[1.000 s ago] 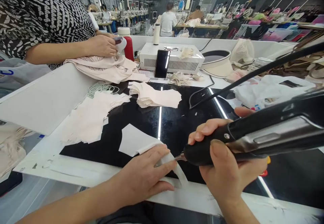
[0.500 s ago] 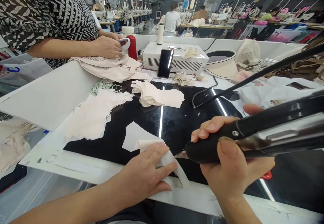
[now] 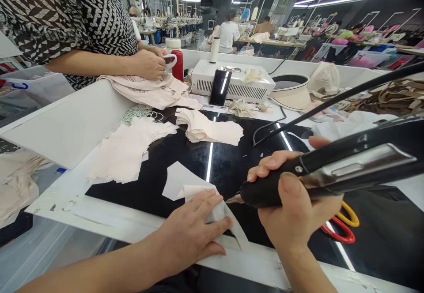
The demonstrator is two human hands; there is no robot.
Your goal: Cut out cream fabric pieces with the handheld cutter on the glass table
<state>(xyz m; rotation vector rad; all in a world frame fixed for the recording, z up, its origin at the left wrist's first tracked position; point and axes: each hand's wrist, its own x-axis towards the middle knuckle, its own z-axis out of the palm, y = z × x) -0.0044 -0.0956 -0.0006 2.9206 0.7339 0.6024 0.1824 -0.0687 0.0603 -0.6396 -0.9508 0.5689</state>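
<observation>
Glossy counter [image 3: 154,176]: sheet [image 3: 176,177] may slip under my flat left hand [image 3: 195,227]; tool [image 3: 331,165] clenched in my right hand [image 3: 298,215] could then nick fingertips [image 3: 220,197].

On the table [image 3: 165,158], a sheet [image 3: 176,179] is laid under the left hand [image 3: 195,224]; scissors [image 3: 347,241] are placed right of the right hand [image 3: 294,215]. A cloth pile [image 3: 122,152] is set at the left, a cloth stack [image 3: 212,127] behind the sheet. Farther back, a phone [image 3: 219,88] is stood before a box [image 3: 205,72], on which a spool [image 3: 214,50] is set; a visor [image 3: 294,96] is placed to the box's right.
</observation>
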